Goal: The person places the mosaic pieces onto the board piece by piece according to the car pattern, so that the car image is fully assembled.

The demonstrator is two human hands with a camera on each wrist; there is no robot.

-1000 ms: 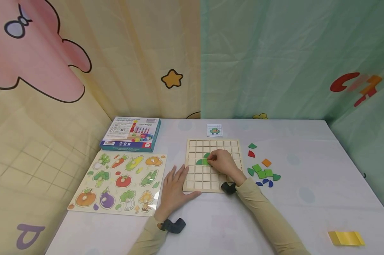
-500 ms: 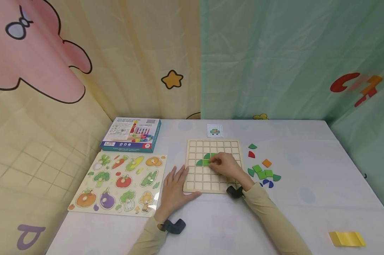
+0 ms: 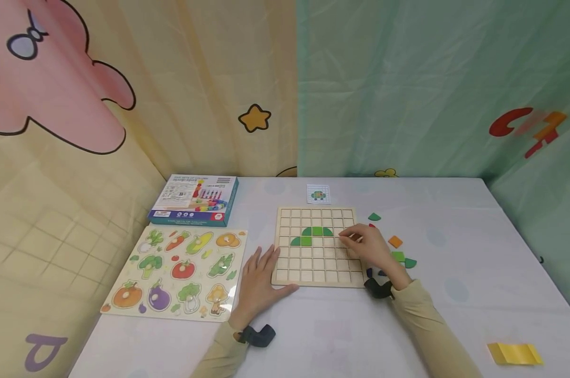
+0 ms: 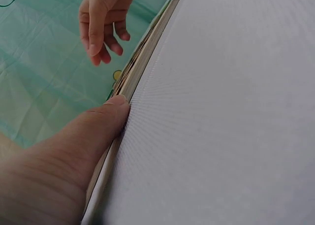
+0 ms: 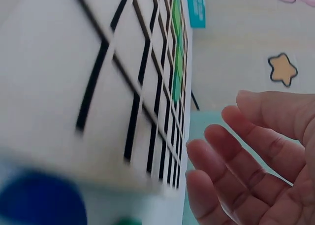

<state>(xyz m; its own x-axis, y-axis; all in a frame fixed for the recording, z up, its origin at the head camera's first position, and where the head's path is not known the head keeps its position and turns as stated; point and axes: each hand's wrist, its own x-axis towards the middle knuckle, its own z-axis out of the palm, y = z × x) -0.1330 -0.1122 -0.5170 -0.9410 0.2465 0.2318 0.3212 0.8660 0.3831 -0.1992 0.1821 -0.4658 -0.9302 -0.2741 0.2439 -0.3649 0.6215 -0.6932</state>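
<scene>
Bench: white-clothed surface point(image 3: 337, 325); its far edge meets patterned curtains, its near edge is out of view.
Vegetable puzzle: a flat board point(image 3: 171, 287) lying along the bench's left edge, apparently parked out of the way.
Grid board: pale wood point(image 3: 308, 263), lying flat midway between the bench's left and right edges, squared to the far edge, probably for easy lining up.
Box: printed carton point(image 3: 193, 199) at the far left corner, just behind the puzzle.
Left hand: point(image 3: 261, 281) fingers spread, grasping nothing; they rest at the grid board's left edge, thumb against its near edge, likely to steady it.
Right hand: point(image 3: 372, 248) above the board's right edge; fingers loosely bent, thumb apart, released and holding nothing.
Yellow strip: folded point(image 3: 515, 354), toward the bench's right edge.
Pattern card: point(image 3: 318, 194) by the far edge behind the board, presumably for easy viewing.
Green pieces: five point(image 3: 317, 231) in two touching rows on the board.
Loose pieces: beside the board's right edge, including an orange square point(image 3: 395, 241), likely within right-hand reach; the hand hides some.
</scene>
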